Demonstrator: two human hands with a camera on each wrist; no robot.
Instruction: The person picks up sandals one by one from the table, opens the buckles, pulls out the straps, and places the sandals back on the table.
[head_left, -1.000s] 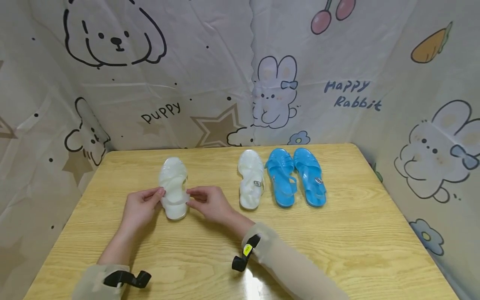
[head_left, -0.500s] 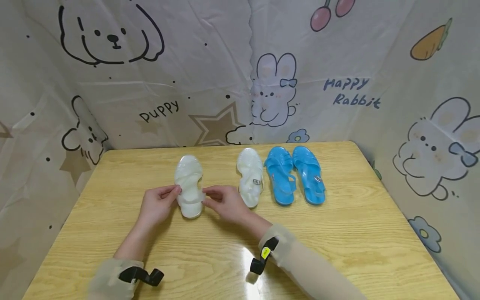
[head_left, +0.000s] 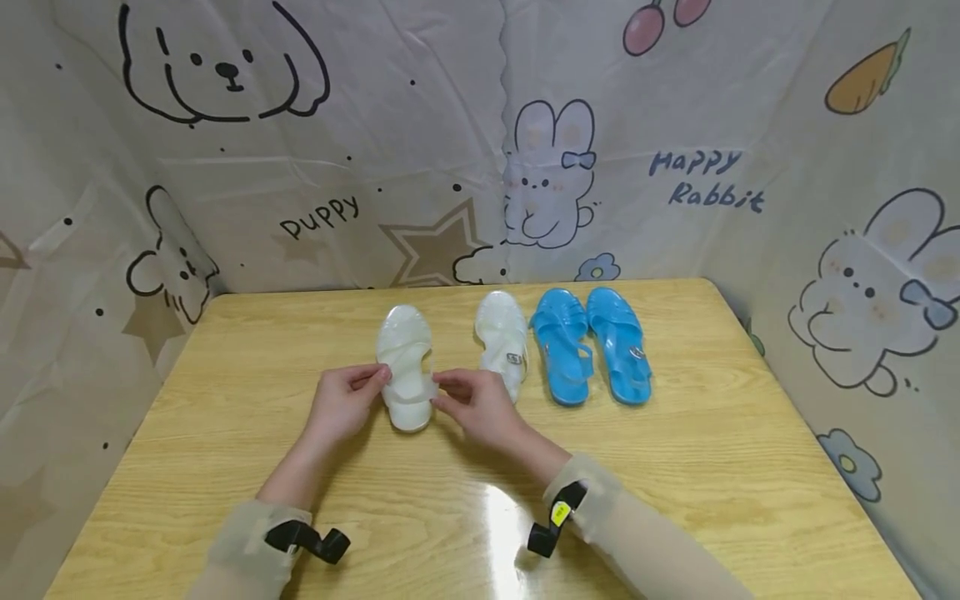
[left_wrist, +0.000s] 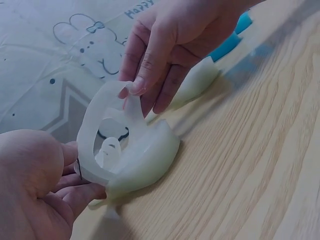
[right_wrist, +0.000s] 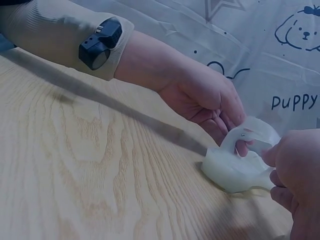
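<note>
A translucent white sandal (head_left: 405,367) with its toe toward the back lies between my two hands, left of the table's middle. My left hand (head_left: 347,402) pinches its left side strap between thumb and fingers. On the other side my right hand (head_left: 483,407) pinches the ankle strap (left_wrist: 91,135), which stands up as a loop over the heel in the left wrist view. The second white sandal (head_left: 501,329), with a small buckle, lies just to the right, its heel partly hidden behind my right hand.
Two blue sandals (head_left: 561,346) lie side by side right of the white pair, toes to the back. Everything rests on a wooden table (head_left: 720,467). A printed cloth (head_left: 420,150) hangs behind and along the sides.
Both hands have moved to the right with the white sandal between them, bringing it nearer the second white sandal. The blue pair has stayed in place.
</note>
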